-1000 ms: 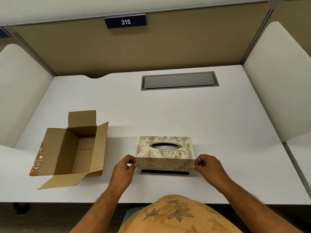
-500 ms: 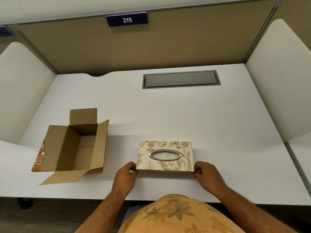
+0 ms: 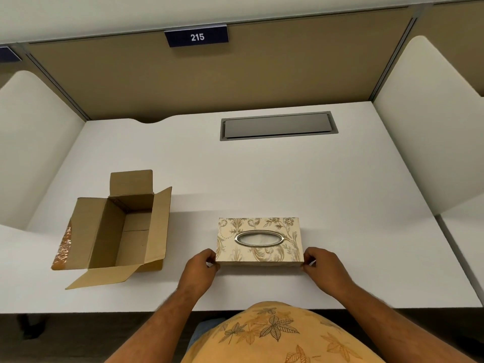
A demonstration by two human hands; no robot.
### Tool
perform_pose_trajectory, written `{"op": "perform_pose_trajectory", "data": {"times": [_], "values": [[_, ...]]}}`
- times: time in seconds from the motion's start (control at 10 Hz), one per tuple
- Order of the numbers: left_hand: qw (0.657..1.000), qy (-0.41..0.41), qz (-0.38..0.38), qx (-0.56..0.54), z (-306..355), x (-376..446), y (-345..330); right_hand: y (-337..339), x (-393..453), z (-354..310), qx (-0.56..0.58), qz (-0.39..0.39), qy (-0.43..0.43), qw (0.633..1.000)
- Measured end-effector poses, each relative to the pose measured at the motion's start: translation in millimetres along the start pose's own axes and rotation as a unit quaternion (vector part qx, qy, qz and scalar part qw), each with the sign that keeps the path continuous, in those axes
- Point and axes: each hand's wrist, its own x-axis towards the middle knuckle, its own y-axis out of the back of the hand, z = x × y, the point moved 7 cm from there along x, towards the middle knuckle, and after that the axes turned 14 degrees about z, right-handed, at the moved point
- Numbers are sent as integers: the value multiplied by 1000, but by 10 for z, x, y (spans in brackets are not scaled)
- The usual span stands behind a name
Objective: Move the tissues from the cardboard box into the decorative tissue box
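Fingers (image 3: 209, 254) of the left hand (image 3: 199, 271) pinch the left end of the tissue box (image 3: 259, 242); the right hand (image 3: 323, 268) pinches the right end. One carton (image 3: 115, 226) sits open at the left of the desk (image 3: 288, 179), interior bare. One tissue box lies near the front edge, long axis left to right, oval slot (image 3: 259, 238) facing up. Cream surface, gold floral print, metallic slot rim, white tissue (image 3: 258, 239) visible inside.
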Motion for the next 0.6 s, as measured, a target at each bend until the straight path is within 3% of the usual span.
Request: {"op": "perform_pose_trajectory", "data": {"times": [0.3, 0.6], "values": [[996, -28, -64, -58, 146, -53, 203, 235, -278, -57, 74, 82, -86, 990], [985, -168, -10, -44, 461, 16, 582, 417, -601, -477, 95, 165, -71, 979]]}}
